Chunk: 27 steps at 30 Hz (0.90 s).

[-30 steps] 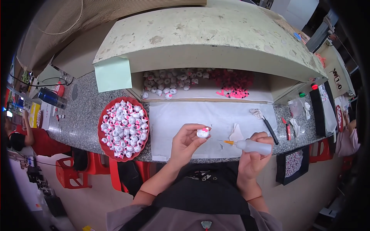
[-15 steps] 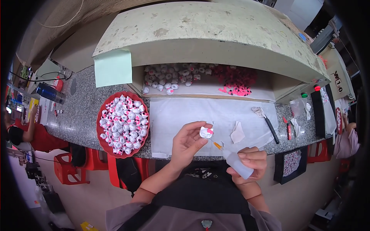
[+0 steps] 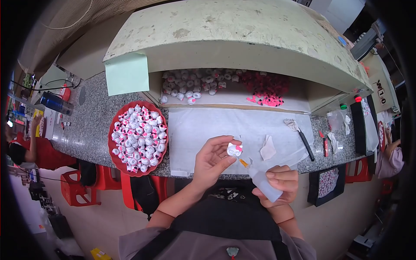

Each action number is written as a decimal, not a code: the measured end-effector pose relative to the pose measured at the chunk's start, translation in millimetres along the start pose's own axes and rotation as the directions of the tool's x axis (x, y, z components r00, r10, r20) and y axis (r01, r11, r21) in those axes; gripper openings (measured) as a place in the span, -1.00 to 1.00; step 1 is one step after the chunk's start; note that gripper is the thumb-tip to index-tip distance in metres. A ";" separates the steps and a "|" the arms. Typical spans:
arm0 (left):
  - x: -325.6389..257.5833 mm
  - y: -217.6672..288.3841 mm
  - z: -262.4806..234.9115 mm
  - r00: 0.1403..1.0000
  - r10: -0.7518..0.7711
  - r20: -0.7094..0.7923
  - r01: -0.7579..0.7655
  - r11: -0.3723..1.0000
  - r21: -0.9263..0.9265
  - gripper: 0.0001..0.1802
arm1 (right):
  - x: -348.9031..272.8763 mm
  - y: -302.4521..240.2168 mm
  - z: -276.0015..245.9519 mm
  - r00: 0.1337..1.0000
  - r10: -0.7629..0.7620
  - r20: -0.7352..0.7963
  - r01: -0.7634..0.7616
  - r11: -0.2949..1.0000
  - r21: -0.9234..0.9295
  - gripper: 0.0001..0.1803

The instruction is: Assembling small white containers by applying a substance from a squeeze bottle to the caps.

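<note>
Between the fingertips and thumb of my left hand sits a small white figurine head with a pink patch on it. My right hand is wrapped around a translucent squeeze bottle. The bottle's orange tip slants up to the left and ends just below the head; whether they touch I cannot tell. Both hands are over the near edge of a white sheet on the counter. To the left, a red scalloped bowl is heaped with similar white heads with pink and black marks.
A shelf unit stands ahead, holding white heads and pink pieces. On the sheet are a paper scrap and a dark-handled tool. A red marker-like stick lies right. Co-workers sit at both sides.
The white head has turned in my left fingers and shifted slightly right, its pink patch now at the upper right. The bottle has moved slightly left.
</note>
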State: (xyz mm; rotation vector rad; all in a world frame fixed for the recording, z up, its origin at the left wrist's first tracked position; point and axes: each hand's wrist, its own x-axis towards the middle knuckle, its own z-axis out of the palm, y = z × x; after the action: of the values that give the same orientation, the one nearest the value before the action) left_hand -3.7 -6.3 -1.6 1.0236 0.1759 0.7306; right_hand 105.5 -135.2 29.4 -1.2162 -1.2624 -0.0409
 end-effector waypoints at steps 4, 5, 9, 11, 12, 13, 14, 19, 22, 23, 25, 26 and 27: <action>0.2 -1.1 -0.7 1.000 0.020 -0.007 -0.021 0.999 -0.032 -0.52 | -0.5 -0.1 -1.1 1.000 -0.002 -0.005 0.002 1.000 0.002 -0.44; 0.1 -1.0 -0.9 1.000 0.020 -0.006 -0.020 0.999 -0.032 -0.52 | 0.2 -0.5 -1.4 1.000 -0.001 -0.005 0.001 1.000 0.002 -0.44; 0.0 0.5 -0.7 1.000 0.019 0.012 -0.018 0.998 -0.056 -0.52 | 3.1 -0.1 -2.0 0.999 -0.015 0.052 0.017 0.999 -0.036 -0.56; -0.1 0.6 -0.4 1.000 0.016 0.015 -0.015 0.998 -0.056 -0.52 | 2.5 0.8 -1.7 0.998 -0.024 0.061 0.025 0.999 -0.030 -0.56; -0.1 0.2 -0.6 1.000 0.010 0.017 -0.009 0.999 -0.054 -0.52 | 2.2 1.4 -1.5 0.998 -0.026 0.058 0.027 0.999 -0.023 -0.56; -0.1 -0.2 -0.7 1.000 0.004 0.019 -0.003 0.999 -0.052 -0.52 | 1.9 1.7 -1.3 0.998 -0.028 0.054 0.028 0.999 -0.015 -0.56; 0.0 -0.5 -0.6 1.000 0.004 0.018 -0.003 0.999 -0.052 -0.52 | 1.9 1.8 -1.2 0.998 -0.027 0.055 0.028 0.999 -0.015 -0.56; 0.4 0.3 0.9 1.000 -0.007 0.026 0.008 1.000 -0.020 -0.52 | 2.6 0.5 -0.5 0.998 -0.018 0.061 0.019 1.000 -0.018 -0.56; 0.2 0.8 1.5 1.000 -0.009 0.018 0.009 1.000 0.000 -0.51 | 1.9 0.2 -0.3 0.997 -0.014 0.069 0.015 1.000 -0.010 -0.56; -0.1 1.0 1.8 1.000 -0.009 0.017 0.009 1.000 -0.001 -0.51 | 1.9 0.1 -0.4 0.997 -0.014 0.070 0.015 1.000 -0.009 -0.56; -0.4 0.7 2.4 1.000 -0.004 0.017 0.004 1.000 0.021 -0.51 | 1.4 0.1 -1.0 0.998 -0.013 0.065 0.014 1.000 -0.021 -0.56; -0.4 0.4 2.7 1.000 -0.004 0.016 0.004 1.000 0.021 -0.51 | 1.0 0.2 -0.6 0.998 -0.012 0.065 0.014 1.000 -0.021 -0.56; -0.3 0.0 2.9 0.999 0.031 0.016 -0.033 0.997 0.074 -0.51 | 0.5 0.4 0.2 0.998 -0.014 0.054 0.015 1.000 -0.017 -0.56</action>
State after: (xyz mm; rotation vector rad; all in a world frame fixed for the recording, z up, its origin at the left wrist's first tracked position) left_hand -2.6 -8.6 0.0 1.1042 0.1751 0.7498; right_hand 105.8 -134.6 29.5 -1.2305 -1.3204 -0.0297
